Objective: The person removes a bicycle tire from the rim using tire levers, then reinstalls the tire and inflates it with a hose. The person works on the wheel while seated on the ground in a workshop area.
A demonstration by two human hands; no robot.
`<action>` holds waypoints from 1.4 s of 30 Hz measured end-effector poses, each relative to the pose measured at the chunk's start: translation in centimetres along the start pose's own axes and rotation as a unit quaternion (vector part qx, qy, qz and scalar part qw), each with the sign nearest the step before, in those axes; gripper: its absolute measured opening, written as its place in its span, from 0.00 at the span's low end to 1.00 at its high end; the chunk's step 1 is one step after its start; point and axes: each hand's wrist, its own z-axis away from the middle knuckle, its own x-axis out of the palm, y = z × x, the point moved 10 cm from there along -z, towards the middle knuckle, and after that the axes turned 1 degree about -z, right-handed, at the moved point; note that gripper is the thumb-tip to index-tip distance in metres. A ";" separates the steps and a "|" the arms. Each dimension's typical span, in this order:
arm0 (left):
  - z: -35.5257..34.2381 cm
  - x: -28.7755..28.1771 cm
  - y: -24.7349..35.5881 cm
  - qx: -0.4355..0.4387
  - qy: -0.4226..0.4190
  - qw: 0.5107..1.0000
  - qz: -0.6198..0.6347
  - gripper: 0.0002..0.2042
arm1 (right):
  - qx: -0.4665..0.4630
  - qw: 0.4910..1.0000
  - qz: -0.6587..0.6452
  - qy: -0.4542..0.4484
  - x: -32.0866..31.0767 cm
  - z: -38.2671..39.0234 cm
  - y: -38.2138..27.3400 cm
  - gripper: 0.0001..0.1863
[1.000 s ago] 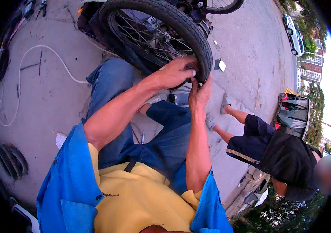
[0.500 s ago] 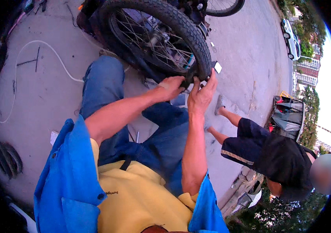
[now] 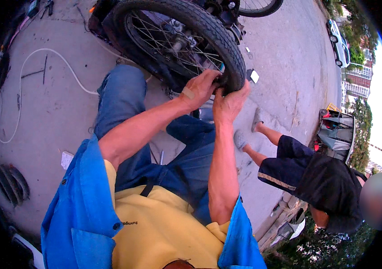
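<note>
A spoked wheel with a black treaded tire (image 3: 218,36) fills the upper middle, with its hub (image 3: 177,45) among the spokes. My left hand (image 3: 197,89), with a tan strip stuck on it, has its fingers curled onto the tire's lower inner edge by the rim. My right hand (image 3: 229,102) grips the bottom of the same tire from the right, thumb up beside the left fingers. What lies under my fingertips is partly hidden.
A pale hose (image 3: 61,62) snakes over the pavement at left, near dark coiled pieces (image 3: 11,184) and a thin metal rod (image 3: 162,157). Another person (image 3: 312,184) in dark clothes stands at right. Beyond are a white car (image 3: 338,42) and a covered cart (image 3: 334,134).
Since half a second ago my left hand has moved up along the inside of the tire and its fingers are higher. My right hand stays on the tire, slightly shifted.
</note>
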 end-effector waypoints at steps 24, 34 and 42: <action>2.7 1.3 -3.0 -0.157 -0.206 0.951 -0.169 0.23 | 0.046 0.996 -0.059 -0.051 -1.1 0.8 2.8 0.31; 1.5 2.1 -4.7 -0.097 -0.084 0.987 -0.097 0.14 | -0.006 0.999 -0.030 0.012 -0.5 0.9 0.9 0.38; 0.5 0.5 -0.3 -0.090 -0.005 0.996 0.011 0.14 | 0.044 0.999 -0.023 -0.003 -0.1 -0.4 1.3 0.38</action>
